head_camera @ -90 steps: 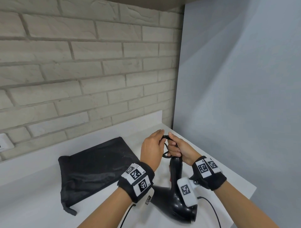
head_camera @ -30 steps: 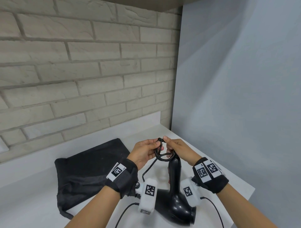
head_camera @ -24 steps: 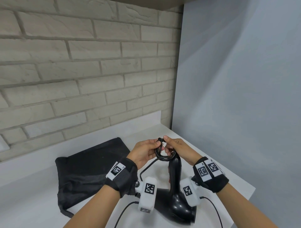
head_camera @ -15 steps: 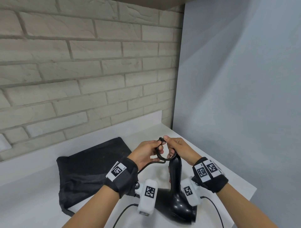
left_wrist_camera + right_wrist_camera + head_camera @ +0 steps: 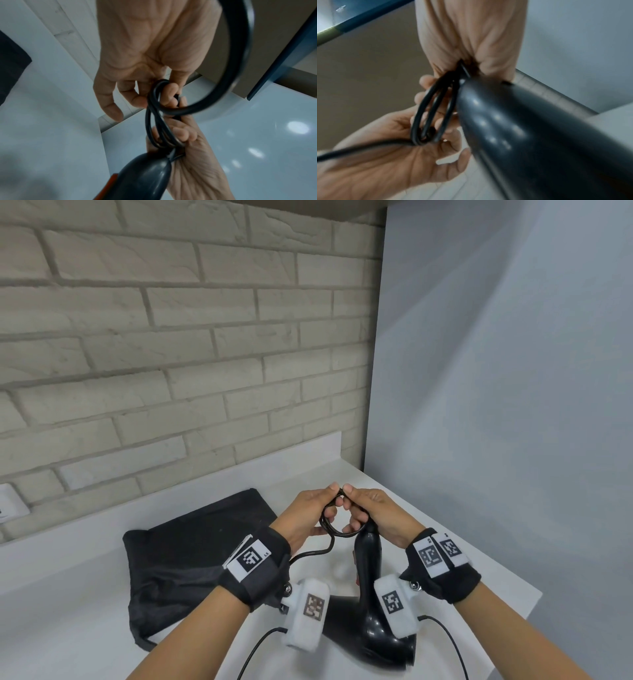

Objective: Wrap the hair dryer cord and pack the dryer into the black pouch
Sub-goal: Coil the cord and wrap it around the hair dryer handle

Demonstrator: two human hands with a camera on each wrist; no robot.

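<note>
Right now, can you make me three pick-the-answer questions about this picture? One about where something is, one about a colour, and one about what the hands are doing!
1. Where is the black pouch?
A. Lying on the white counter, left of the hair dryer
B. Hanging on the brick wall
C. Pulled over the dryer

2. What colour is the cord?
A. White
B. Red
C. Black

3. What are the hands doing?
A. Resting flat on the counter
B. Both holding a small coil of the cord at the end of the dryer's handle
C. Opening the pouch

Answers:
1 A: the head view shows the pouch flat on the counter beside the dryer.
2 C: the loops look black in every view.
3 B: the left hand and right hand pinch the coil from either side.
</note>
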